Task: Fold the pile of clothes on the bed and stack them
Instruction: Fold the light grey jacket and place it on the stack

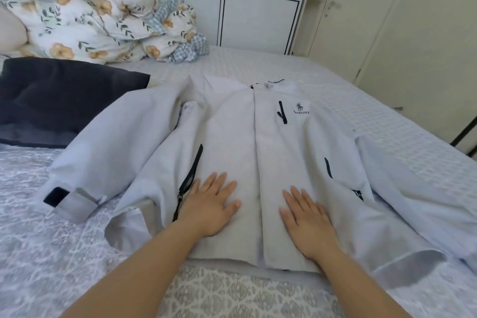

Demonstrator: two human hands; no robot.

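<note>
1. A pale grey jacket [258,162] of smooth, thin fabric is laid front-up across the middle of the frame on the bed [387,121], its sleeves spread to either side.
2. Dark zip pockets and a small horse logo are seen on its chest, right of centre.
3. The left hand [209,204] is pressed flat on the lower front panel, left of the central placket, fingers straight; nothing is held in its grip.
4. The right hand [307,222] is laid flat on the right of the placket, its grip likewise open and empty.
5. A dark navy garment [59,100] is seen at the left edge, touched by the jacket's sleeve.
6. A crumpled floral quilt [98,23] is heaped at upper left.
7. The bed is covered with a textured, patterned grey spread.
</note>
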